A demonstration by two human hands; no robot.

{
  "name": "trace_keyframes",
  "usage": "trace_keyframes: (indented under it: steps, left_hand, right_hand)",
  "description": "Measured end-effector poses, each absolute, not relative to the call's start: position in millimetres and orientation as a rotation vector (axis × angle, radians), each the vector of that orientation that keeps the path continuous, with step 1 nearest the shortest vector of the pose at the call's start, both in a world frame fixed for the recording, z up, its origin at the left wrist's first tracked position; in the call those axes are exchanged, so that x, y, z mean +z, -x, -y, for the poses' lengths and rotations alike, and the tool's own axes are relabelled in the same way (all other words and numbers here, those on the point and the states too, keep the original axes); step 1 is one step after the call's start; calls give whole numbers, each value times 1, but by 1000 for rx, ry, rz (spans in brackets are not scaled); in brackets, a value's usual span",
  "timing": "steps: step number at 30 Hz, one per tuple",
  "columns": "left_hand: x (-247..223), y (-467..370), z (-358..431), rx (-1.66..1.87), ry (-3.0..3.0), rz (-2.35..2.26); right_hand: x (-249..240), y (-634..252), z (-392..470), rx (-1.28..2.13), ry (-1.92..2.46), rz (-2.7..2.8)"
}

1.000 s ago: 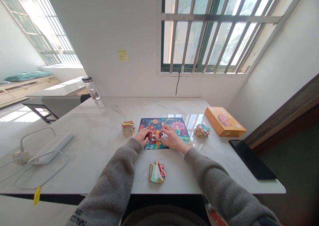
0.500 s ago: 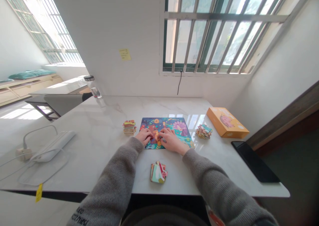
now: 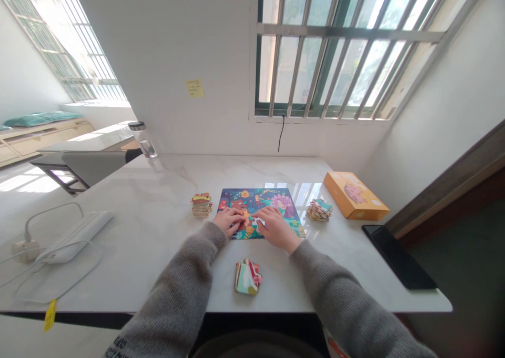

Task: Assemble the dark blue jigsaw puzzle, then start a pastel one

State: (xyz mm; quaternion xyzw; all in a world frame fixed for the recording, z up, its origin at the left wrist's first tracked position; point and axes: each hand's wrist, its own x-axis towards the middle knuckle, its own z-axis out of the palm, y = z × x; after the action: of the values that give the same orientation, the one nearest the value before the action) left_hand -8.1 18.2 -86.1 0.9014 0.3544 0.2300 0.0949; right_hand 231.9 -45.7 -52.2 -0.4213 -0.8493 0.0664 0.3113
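Note:
A colourful jigsaw puzzle (image 3: 272,199) lies flat on the white marble table (image 3: 158,216). My left hand (image 3: 229,220) and my right hand (image 3: 276,226) rest on its near half, fingertips almost meeting over a small orange piece (image 3: 249,217) in the picture. Fingers of both hands are bent and pressed down on the puzzle surface; whether the piece is gripped is not clear. Both arms wear grey knitted sleeves.
Stacks of loose pieces sit left (image 3: 201,204) and right (image 3: 319,209) of the puzzle, and a small joined cluster (image 3: 248,277) near the front edge. An orange box (image 3: 355,195), a black tablet (image 3: 398,257), a white power strip (image 3: 74,236) and a bottle (image 3: 142,139) stand around.
Both hands have slid slightly toward me on the puzzle, their fingertips staying together over the same spot. The view has shifted a little.

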Motion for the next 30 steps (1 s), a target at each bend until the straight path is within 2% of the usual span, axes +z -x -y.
trace_keyframes:
  steps: [7,15,22,30]
  left_hand:
    - [-88,9,-19,660,-2655,-1052]
    - [-103,8,-32,671,-2698,-1067]
    - [-105,9,-34,628,-2719,-1089]
    - [-103,9,-33,706,-2701,-1058]
  right_hand:
    - [-29,-301,51,-56,1312,1900]
    - [-52,-407,56,-298,1714,1620]
    - [-61,-418,57,-304,1871,1661]
    - [-55,-419,58,-455,1693,1636]
